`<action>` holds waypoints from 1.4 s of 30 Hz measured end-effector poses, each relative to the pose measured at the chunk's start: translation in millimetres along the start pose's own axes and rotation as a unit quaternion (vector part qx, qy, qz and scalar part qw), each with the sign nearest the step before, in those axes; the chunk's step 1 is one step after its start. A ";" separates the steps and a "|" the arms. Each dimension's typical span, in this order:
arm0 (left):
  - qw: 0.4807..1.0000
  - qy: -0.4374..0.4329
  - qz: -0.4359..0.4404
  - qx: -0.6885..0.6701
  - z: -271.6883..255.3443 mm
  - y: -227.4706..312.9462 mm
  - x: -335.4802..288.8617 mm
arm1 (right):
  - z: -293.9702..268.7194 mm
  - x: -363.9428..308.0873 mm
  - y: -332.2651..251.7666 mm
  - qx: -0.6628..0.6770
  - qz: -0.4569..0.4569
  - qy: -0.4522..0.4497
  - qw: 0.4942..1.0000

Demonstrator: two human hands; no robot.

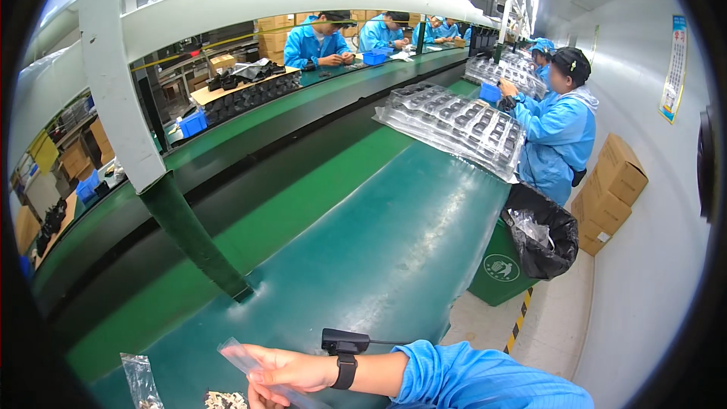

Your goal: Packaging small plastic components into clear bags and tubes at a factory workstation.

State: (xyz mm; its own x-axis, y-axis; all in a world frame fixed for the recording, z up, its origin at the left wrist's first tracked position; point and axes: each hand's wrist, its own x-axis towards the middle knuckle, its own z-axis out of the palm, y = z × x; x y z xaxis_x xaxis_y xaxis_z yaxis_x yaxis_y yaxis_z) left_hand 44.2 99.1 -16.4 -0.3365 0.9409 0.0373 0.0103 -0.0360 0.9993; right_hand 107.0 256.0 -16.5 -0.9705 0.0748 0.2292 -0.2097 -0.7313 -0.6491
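Note:
My right hand (291,371) reaches in from the lower right over the green work table. Its fingers are closed on a clear plastic bag (238,356), a flat strip that slants past the palm to the lower edge. Just left of the fingers lies a small heap of tiny pale parts (225,400), cut off by the picture's rim. Farther left rests another clear bag (141,380) with some small pale pieces at its bottom. A black strap with a small black box (343,341) is on my right wrist. I cannot see my left hand.
A green table (379,257) runs ahead beside a conveyor belt (303,204). Clear trays of black parts (454,125) are stacked at its far end. A white post (113,68) stands left. Right are a lined green bin (503,265), cartons (609,189) and a co-worker (560,121).

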 end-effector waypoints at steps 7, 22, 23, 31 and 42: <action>0.994 0.065 0.016 -0.085 3.0 -2.3 -2.4 | -6.5 -3.0 8.8 -0.077 0.078 -0.035 0.993; 0.986 0.087 0.010 -0.142 -18.8 0.4 6.9 | 7.8 -6.4 6.0 -0.205 0.179 -0.056 0.961; 0.985 0.090 0.026 -0.145 -21.9 -0.7 6.0 | 10.4 -6.5 6.5 -0.204 0.180 -0.056 0.961; 0.927 0.139 0.179 -0.300 -50.1 4.0 8.6 | 8.3 -6.9 19.6 -0.241 0.229 -0.085 0.939; 0.885 0.086 0.242 -0.387 -51.5 11.0 12.7 | 11.9 -5.3 37.0 -0.203 0.277 -0.125 0.931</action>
State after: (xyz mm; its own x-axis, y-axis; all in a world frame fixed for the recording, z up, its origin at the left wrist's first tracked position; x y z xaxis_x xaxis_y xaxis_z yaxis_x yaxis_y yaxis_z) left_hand -8.5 93.3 -5.1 -0.6085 0.6890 0.3938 -0.4333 -0.7042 0.5625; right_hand 105.8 220.5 -33.1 -0.8958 -0.4346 -0.0934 0.2375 -0.2904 -0.9270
